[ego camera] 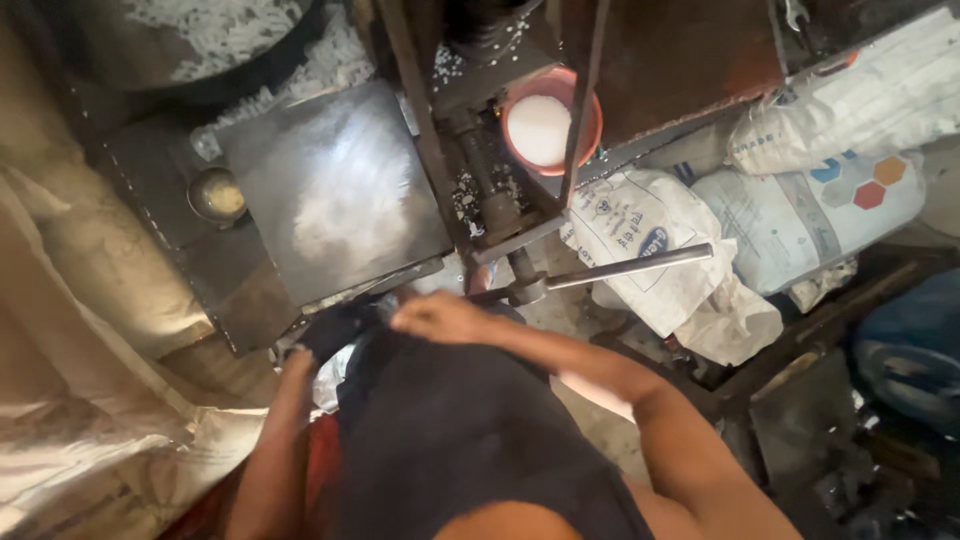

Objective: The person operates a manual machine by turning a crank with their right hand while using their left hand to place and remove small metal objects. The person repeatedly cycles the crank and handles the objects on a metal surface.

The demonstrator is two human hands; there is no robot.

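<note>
My left hand wears a dark glove and sits curled at the near edge of a square steel plate on a press-like machine; what it grips is hidden. My right hand is bare, its fingers folded, and rests against my dark shirt just below the plate. It lies close to the hub of a steel lever rod that sticks out to the right, without clearly touching it. A threaded screw shaft rises above the hub.
An orange bowl of white granules stands behind the shaft. White printed sacks lie piled at right. A round metal knob sits left of the plate. White pellets fill a dark drum at top left. Pale sheeting hangs left.
</note>
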